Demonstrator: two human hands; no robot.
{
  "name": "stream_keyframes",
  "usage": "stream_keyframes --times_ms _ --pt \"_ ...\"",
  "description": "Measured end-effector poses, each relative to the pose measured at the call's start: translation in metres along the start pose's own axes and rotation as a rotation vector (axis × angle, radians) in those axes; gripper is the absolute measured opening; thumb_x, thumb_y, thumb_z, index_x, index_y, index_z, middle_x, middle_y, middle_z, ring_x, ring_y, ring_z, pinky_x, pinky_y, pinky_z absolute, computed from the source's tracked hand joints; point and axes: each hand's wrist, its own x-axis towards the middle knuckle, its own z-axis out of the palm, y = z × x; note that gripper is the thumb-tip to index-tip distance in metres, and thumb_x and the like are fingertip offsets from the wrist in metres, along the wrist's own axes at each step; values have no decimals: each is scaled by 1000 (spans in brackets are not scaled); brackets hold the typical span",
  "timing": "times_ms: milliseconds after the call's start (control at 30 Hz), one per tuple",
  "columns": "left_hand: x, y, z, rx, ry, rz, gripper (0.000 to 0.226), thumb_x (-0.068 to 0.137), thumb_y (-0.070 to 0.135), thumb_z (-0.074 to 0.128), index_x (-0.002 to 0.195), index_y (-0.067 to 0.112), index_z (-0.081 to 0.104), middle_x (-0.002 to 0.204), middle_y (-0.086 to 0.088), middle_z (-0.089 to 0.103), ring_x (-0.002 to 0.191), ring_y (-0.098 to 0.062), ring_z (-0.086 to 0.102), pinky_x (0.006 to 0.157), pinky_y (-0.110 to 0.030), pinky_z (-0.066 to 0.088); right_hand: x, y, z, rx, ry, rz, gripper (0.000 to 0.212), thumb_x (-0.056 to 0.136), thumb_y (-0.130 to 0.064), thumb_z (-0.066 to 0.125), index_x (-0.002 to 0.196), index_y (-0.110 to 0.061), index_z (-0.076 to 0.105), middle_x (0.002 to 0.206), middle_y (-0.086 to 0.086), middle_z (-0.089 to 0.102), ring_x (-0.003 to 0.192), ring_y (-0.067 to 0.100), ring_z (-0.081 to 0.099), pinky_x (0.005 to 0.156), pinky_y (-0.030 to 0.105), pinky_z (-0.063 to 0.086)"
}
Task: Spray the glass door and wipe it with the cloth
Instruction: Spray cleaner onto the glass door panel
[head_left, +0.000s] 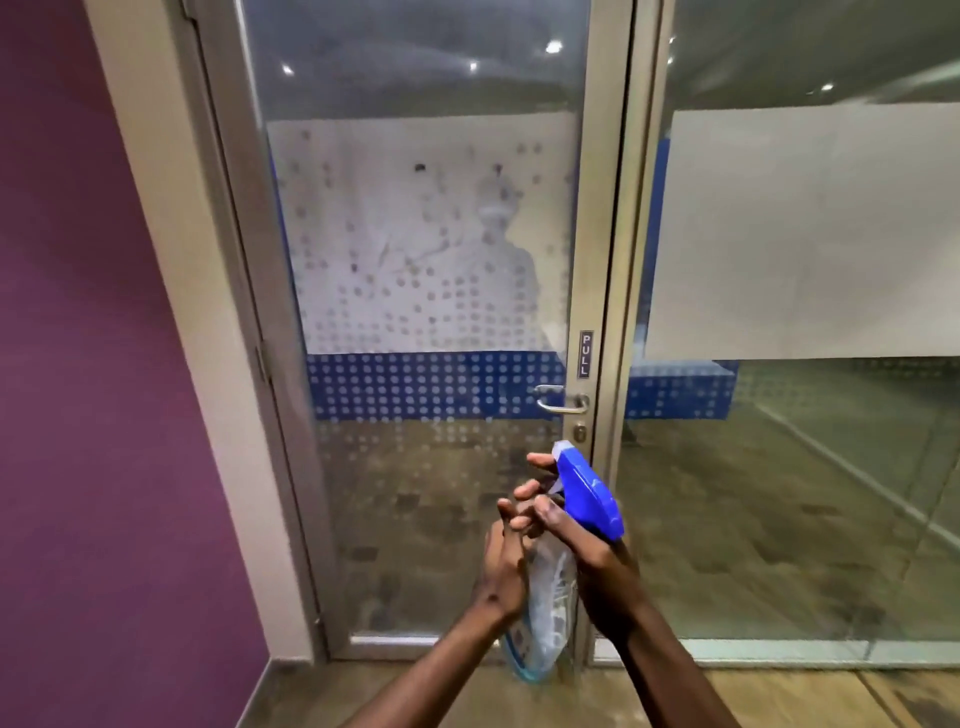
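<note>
The glass door (415, 234) stands shut straight ahead in a metal frame, with a frosted dotted panel, a blue dotted band and a faint reflection of a person. In front of its lower part I hold a clear spray bottle (550, 597) with a blue trigger head (587, 488), nozzle toward the glass. My right hand (597, 561) grips the bottle's neck just under the head. My left hand (506, 551) holds the bottle's left side, fingers curled up by the trigger. No cloth is in view.
A lever handle (563, 402) and a "PULL" sign (586, 354) sit on the door's right stile. A fixed glass panel (805, 234) with a frosted band fills the right. A purple wall (104, 389) is on the left. Brown floor lies below.
</note>
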Motion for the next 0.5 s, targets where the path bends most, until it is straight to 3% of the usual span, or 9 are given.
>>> stream_keyframes --times_ms 133,267,333,400,500 --pt "51 3 -24 31 -1 40 46 111 38 29 117 46 74 113 13 81 111 -8 75 94 -34 61 46 2 23 -36 -2 -82 33 81 -33 74 113 -22 74 79 18 62 81 31 71 85 28 61" --pt "89 2 -35 88 89 71 46 97 64 36 110 46 75 111 9 81 108 -11 75 97 -45 60 89 20 29 -3 12 -88 25 81 -32 77 96 -13 74 87 24 66 86 36 72 88 41 61" --pt "110 2 -43 157 102 107 42 90 68 41 99 45 75 100 14 81 95 -5 74 87 -47 62 115 30 30 -29 25 -84 23 86 -27 74 100 -9 74 101 25 73 95 38 74 90 49 59" --pt "131 5 -53 214 104 118 29 94 55 45 89 48 73 90 20 79 83 5 70 79 -40 63 141 37 33 -31 -7 -83 21 91 -21 72 106 -6 72 108 24 75 96 39 74 87 50 58" --pt "168 6 -68 208 154 120 55 113 19 36 92 50 76 90 29 78 82 16 68 75 -17 55 179 45 44 17 -29 -67 28 87 -13 79 113 -4 70 103 24 75 90 39 75 84 45 62"
